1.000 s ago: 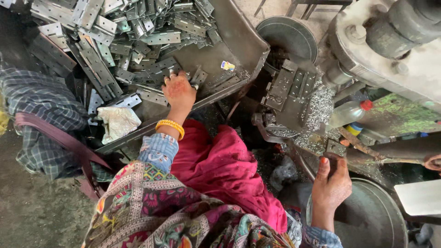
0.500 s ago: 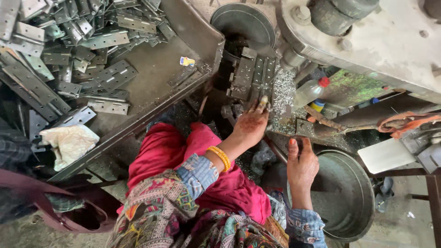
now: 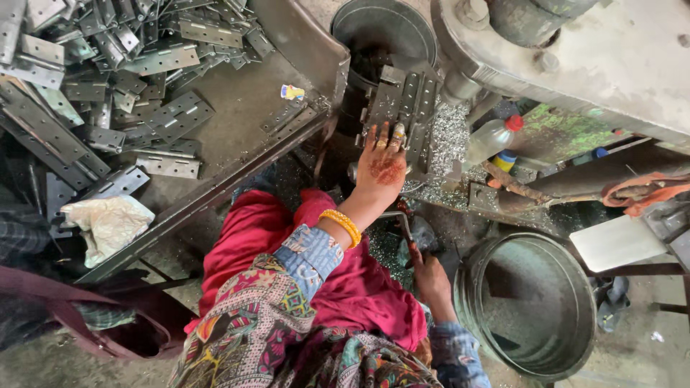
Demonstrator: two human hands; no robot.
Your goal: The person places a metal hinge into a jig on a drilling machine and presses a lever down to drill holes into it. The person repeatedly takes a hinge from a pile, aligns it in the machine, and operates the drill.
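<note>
Left hand [image 3: 384, 169] lies flat, fingers spread, on the dark metal plate [image 3: 402, 108] at the machine's bed: grip apart, pressing down, not clamped. Looks like it's steadying or seating the plate there; can't tell if a separate hinge sits under the palm.

Right hand [image 3: 431, 276] is low beside the knee, closed around a thin metal handle [image 3: 399, 219]; the handle's far end is hidden.

Hinge stock sits within the left arm's reach: the tray [image 3: 237, 108] on the left table holds a heap of flat grey hinges [image 3: 108, 65], piled at its upper left, with the near corner mostly bare apart from a small wrapper [image 3: 292, 92].

Round metal tub [image 3: 528, 305] at lower right, below the machine's edge: nothing visible inside. Dark bucket [image 3: 381, 32] behind the plate: contents not visible. Metal shavings [image 3: 449, 140] are scattered just beside the plate.
</note>
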